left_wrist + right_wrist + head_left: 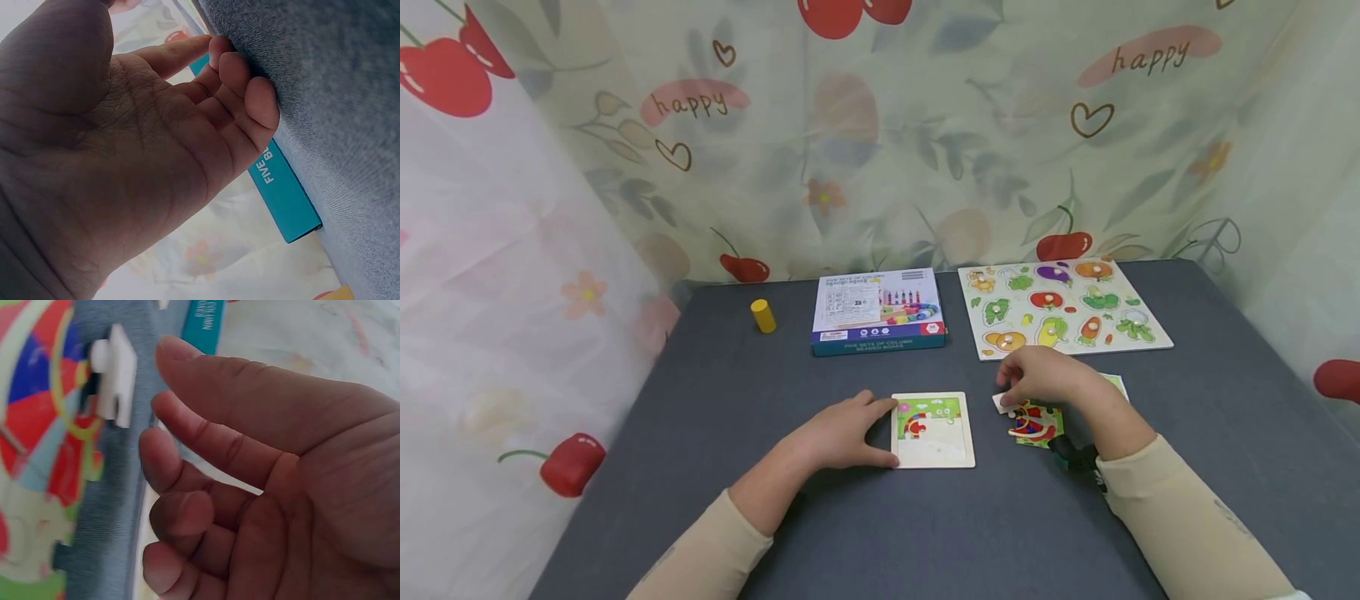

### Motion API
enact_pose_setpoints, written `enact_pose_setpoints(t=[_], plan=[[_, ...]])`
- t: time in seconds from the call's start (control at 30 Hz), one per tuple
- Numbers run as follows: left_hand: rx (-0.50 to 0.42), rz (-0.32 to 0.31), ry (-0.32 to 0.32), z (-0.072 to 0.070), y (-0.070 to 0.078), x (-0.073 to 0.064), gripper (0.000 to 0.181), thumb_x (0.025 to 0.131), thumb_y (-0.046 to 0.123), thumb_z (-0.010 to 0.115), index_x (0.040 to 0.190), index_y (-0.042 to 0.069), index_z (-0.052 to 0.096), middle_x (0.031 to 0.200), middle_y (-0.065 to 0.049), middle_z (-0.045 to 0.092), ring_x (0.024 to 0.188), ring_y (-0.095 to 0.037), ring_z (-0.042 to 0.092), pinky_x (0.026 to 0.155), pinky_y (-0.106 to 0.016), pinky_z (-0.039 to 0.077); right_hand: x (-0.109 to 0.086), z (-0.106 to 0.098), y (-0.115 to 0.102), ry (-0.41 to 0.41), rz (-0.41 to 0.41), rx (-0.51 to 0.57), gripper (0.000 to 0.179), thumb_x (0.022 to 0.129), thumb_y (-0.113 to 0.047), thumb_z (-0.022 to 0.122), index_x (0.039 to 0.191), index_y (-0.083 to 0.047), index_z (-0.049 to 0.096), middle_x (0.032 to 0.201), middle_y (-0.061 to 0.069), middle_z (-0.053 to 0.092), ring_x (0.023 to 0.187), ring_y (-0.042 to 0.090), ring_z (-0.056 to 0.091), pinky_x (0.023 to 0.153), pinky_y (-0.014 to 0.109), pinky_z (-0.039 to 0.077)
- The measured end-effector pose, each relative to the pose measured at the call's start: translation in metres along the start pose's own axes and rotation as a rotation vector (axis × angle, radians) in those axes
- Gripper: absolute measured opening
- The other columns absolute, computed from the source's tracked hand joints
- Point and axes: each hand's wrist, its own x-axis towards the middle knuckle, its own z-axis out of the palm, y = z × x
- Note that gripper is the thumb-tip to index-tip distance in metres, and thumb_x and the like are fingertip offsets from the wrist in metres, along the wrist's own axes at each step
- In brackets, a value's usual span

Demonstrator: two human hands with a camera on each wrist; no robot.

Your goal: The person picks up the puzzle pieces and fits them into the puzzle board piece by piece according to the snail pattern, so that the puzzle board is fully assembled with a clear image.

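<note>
Touching one puzzle tray (934,455): one left hand (848,432)

a: how is the head view set?
b: taken from high up, faced forward and down; tabletop (715,375), left hand (846,432) and right hand (1048,377) are framed from well back.
a: the wrist views?
b: each hand is viewed palm-side, very close, frame tipped sideways. the teal-sided box (878,342) is shared by all three; printed pieces (37,412) by head and right wrist.
</note>
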Motion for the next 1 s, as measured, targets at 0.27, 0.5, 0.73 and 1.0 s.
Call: enact_pose_setpoints(t=[0.27, 0.5, 0.73, 1.0], plan=[[-0.003, 0.012, -0.001, -0.001, 0.001, -0.001, 0.094, 0.081, 0.065, 0.077, 0.158, 0.024, 0.043, 0.121, -0.003, 0.053, 0.104, -0.019, 0.052, 0.089, -0.041, 0.048, 0.006, 0.008, 0.004, 0.004, 0.041, -0.015, 0.021, 0.082, -0.018, 0.087, 0.086, -0.009, 0.068, 0.073, 0.003, 0.058, 0.067, 0.018, 0.053, 0.063, 0.033, 0.043], [-0.004, 0.015, 0.000, -0.001, 0.001, -0.001, 0.094, 0.081, 0.065, 0.077, 0.157, 0.023, 0.043, 0.119, -0.003, 0.053, 0.103, -0.018, 0.052, 0.089, -0.040, 0.048, 0.003, 0.005, 0.003, -0.001, 0.031, -0.008, 0.021, 0.083, -0.017, 0.087, 0.086, -0.009, 0.067, 0.076, 0.004, 0.058, 0.070, 0.019, 0.053, 0.065, 0.034, 0.043], [-0.012, 0.011, -0.001, -0.002, 0.002, -0.001, 0.093, 0.080, 0.065, 0.078, 0.157, 0.024, 0.044, 0.119, -0.002, 0.053, 0.103, -0.018, 0.052, 0.088, -0.039, 0.048, -0.007, -0.011, 0.004, 0.016, -0.060, 0.065, 0.018, 0.087, -0.015, 0.083, 0.084, -0.010, 0.065, 0.077, 0.004, 0.059, 0.073, 0.021, 0.054, 0.067, 0.036, 0.045], [-0.013, 0.009, -0.004, -0.003, 0.002, -0.002, 0.093, 0.081, 0.064, 0.078, 0.157, 0.024, 0.044, 0.121, -0.003, 0.053, 0.105, -0.019, 0.052, 0.091, -0.041, 0.049, -0.003, -0.007, 0.006, -0.048, -0.060, 0.052, 0.020, 0.086, -0.011, 0.083, 0.086, -0.010, 0.063, 0.080, 0.003, 0.059, 0.074, 0.020, 0.055, 0.068, 0.036, 0.046]])
